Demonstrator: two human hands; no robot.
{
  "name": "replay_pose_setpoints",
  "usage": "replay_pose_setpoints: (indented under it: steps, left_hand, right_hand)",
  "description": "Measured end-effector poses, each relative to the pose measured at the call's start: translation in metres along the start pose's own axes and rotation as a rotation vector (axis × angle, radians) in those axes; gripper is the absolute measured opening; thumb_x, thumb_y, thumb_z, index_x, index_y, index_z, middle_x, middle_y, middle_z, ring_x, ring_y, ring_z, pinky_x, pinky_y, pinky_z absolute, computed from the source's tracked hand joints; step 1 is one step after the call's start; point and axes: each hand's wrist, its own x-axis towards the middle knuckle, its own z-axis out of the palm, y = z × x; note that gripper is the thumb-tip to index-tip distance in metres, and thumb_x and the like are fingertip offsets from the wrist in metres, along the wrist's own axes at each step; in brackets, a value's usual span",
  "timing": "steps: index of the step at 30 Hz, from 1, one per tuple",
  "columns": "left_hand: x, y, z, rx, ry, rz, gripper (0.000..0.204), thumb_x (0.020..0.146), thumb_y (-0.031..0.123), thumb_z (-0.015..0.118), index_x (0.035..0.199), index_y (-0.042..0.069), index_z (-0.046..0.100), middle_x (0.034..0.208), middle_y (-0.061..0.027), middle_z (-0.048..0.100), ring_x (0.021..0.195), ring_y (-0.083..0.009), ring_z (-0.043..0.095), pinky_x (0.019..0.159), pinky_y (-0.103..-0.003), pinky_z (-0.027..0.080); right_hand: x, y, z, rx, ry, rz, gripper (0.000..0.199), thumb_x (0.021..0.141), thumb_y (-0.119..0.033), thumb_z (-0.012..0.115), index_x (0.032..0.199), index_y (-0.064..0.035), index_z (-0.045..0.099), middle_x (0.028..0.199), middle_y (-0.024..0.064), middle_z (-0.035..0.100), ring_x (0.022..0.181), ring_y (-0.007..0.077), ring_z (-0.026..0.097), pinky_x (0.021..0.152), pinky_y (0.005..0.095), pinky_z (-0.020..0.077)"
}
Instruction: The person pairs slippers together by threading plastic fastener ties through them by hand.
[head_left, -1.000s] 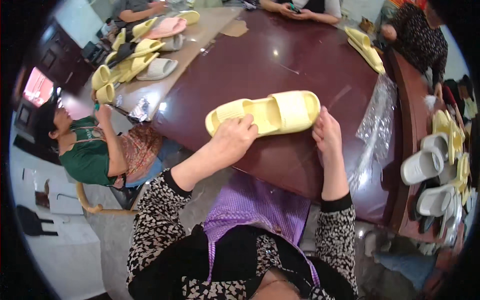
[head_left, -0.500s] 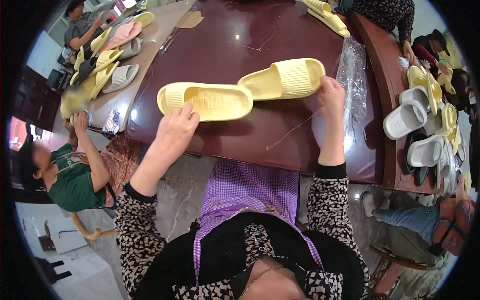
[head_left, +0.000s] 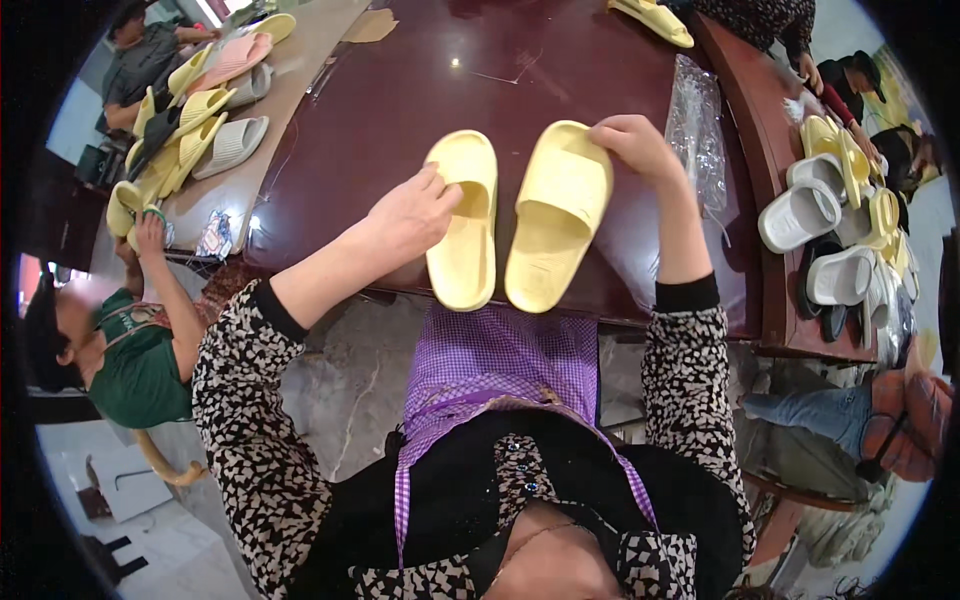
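Two yellow slide slippers are held side by side over the near edge of the dark red table (head_left: pixel 380 110), toes pointing away from me and heels toward my apron. My left hand (head_left: pixel 412 208) grips the left slipper (head_left: pixel 463 270) by the side of its strap, the fingertips curled at the opening. At the toe end of the right slipper (head_left: pixel 545 262), my right hand (head_left: pixel 638 146) pinches the outer corner with thumb and fingers. The slippers are apart, with a narrow gap between them that widens toward the toes. Both insoles face up.
Clear plastic wrapping (head_left: pixel 697 130) lies along the table's right part. Another yellow slipper (head_left: pixel 655 20) sits at the far right. Slippers in several colours are piled on the left table (head_left: pixel 290 95) and the right bench (head_left: pixel 748 125). Other people work at both sides; one in green (head_left: pixel 140 365) handles a slipper.
Both slippers have turned from lying crosswise, end to end, to pointing away from me side by side. My hands have come closer together, the left moving right and up.
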Motion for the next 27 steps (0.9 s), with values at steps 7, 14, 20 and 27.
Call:
replay_pose_setpoints:
  steps: [7,14,20,27]
  left_hand:
    - [0.019,0.015,-0.014,-0.300,0.066,-0.071,0.020,0.072,0.009,0.059,0.089,0.003,0.066,0.092,-0.0087,0.057,0.088,-0.0254,0.055,0.091,-0.038,0.041]
    - [0.045,0.084,-0.045,-1.951,0.534,-0.868,0.014,0.085,0.006,0.059,0.099,0.000,0.060,0.098,-0.0066,0.062,0.065,-0.0123,0.056,0.060,-0.023,0.047]
    - [0.055,0.104,-0.050,-2.598,0.479,-0.979,0.014,0.090,0.010,0.057,0.100,0.001,0.060,0.085,-0.0038,0.062,0.056,-0.0057,0.051,0.051,-0.017,0.041]
    - [0.031,0.103,-0.060,-2.436,0.093,-0.943,0.013,0.089,0.006,0.056,0.099,-0.003,0.059,0.080,-0.0040,0.061,0.058,-0.0067,0.053,0.050,-0.020,0.042]
  right_hand:
    - [0.004,0.020,0.032,0.249,0.271,0.062,0.021,0.087,-0.021,0.057,0.090,-0.0016,0.064,0.061,-0.0015,0.050,0.047,0.0050,0.040,0.041,0.0219,0.0288]
    - [-0.064,-0.030,0.075,1.025,0.162,-0.059,0.010,0.092,-0.009,0.050,0.095,-0.0009,0.056,0.068,0.0029,0.054,0.048,0.0073,0.045,0.043,0.0204,0.0350]
    - [-0.099,-0.033,0.101,0.921,0.240,-0.183,0.010,0.092,-0.009,0.051,0.094,-0.0008,0.056,0.071,0.0052,0.058,0.054,0.0077,0.050,0.049,0.0182,0.0391]
    - [-0.126,-0.008,0.090,0.769,0.277,-0.057,0.011,0.091,-0.009,0.052,0.094,-0.0005,0.058,0.070,0.0064,0.061,0.056,0.0063,0.051,0.052,0.0167,0.0403]
